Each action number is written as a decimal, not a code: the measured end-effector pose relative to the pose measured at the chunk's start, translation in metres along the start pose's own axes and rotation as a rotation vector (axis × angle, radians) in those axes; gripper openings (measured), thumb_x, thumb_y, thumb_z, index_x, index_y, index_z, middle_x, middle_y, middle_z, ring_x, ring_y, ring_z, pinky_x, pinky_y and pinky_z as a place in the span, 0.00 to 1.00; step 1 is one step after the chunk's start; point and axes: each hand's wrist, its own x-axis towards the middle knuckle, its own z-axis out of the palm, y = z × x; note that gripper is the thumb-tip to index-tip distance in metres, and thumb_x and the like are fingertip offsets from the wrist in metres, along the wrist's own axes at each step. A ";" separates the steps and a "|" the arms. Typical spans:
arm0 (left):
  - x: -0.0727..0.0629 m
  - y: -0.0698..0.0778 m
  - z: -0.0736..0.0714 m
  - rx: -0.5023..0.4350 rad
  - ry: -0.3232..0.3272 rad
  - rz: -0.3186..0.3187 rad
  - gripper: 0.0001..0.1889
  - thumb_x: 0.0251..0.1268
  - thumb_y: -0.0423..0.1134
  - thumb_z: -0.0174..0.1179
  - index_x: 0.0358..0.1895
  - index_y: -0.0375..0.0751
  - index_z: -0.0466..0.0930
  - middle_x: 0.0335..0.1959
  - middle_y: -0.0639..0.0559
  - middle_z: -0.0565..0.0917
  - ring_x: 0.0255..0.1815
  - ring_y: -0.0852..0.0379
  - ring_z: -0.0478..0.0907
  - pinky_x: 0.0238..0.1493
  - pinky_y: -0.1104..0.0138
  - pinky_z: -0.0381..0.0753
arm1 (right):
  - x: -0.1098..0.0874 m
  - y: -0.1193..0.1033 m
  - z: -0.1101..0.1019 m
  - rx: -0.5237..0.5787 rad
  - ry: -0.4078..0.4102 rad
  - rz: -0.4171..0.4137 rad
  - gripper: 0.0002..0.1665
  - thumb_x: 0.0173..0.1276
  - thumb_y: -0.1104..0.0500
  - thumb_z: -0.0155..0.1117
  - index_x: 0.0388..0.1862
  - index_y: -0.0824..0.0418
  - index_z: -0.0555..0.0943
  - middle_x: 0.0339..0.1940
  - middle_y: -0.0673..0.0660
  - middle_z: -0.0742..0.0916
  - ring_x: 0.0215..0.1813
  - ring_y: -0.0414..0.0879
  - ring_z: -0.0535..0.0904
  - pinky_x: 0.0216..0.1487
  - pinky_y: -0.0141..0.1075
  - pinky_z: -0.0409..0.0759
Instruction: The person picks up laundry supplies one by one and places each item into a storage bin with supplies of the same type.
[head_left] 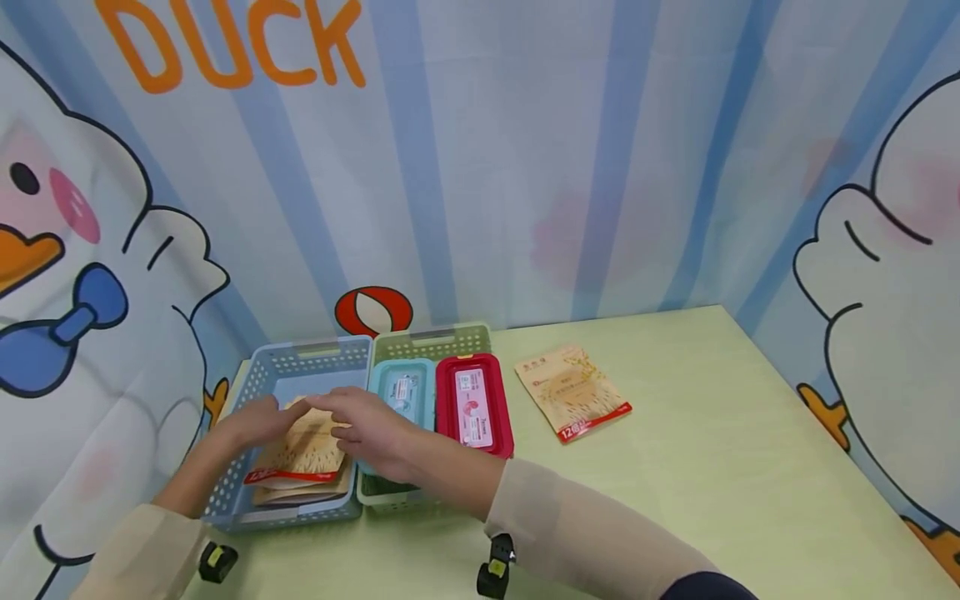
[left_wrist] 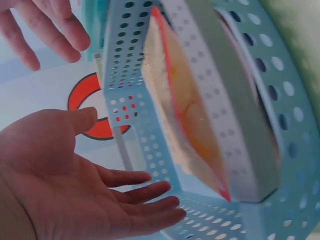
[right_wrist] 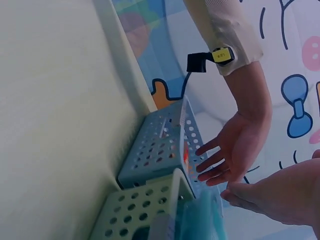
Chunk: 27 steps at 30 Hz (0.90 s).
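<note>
My left hand (head_left: 258, 423) hovers over the blue basket (head_left: 262, 367), its fingers extended and holding nothing in the left wrist view. Opposite it, at the basket's right side, is my right hand (head_left: 375, 429), with fingers loosely stretched and no object visible in it. The thumbs come close together in the head view; whether they touch I cannot tell. Below the hands, a tan packet with a red bottom edge (head_left: 311, 446) lies on other tan packets inside the blue basket. In the left wrist view the packet (left_wrist: 175, 110) appears below the basket's rim, apart from the left hand.
Beside the blue basket stands a green basket (head_left: 431, 340) containing a teal lidded box (head_left: 403, 385) and a red lidded box (head_left: 474, 408). Another tan packet (head_left: 573, 387) lies on the pale yellow table (head_left: 675, 467) to the right. A duck-print curtain (head_left: 510, 167) hangs behind.
</note>
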 end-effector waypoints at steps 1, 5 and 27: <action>0.000 0.001 -0.002 -0.005 0.016 0.003 0.51 0.85 0.64 0.38 0.68 0.03 0.57 0.69 0.08 0.61 0.68 0.14 0.66 0.63 0.33 0.76 | 0.000 -0.002 -0.002 0.000 0.003 -0.004 0.39 0.79 0.47 0.64 0.80 0.63 0.65 0.78 0.60 0.70 0.80 0.65 0.64 0.81 0.55 0.62; 0.002 0.008 -0.007 -0.018 0.135 0.032 0.49 0.86 0.63 0.40 0.72 0.06 0.54 0.72 0.09 0.57 0.72 0.14 0.60 0.65 0.30 0.71 | -0.001 -0.012 -0.014 -0.026 0.016 -0.015 0.40 0.80 0.45 0.64 0.82 0.61 0.64 0.78 0.60 0.72 0.80 0.62 0.66 0.80 0.54 0.64; -0.013 0.061 -0.016 -0.087 0.617 0.520 0.40 0.80 0.56 0.59 0.84 0.39 0.56 0.82 0.34 0.59 0.79 0.30 0.60 0.68 0.26 0.64 | -0.027 -0.058 -0.076 -0.658 -0.176 -0.291 0.46 0.79 0.38 0.59 0.89 0.43 0.52 0.85 0.49 0.66 0.83 0.46 0.61 0.78 0.57 0.66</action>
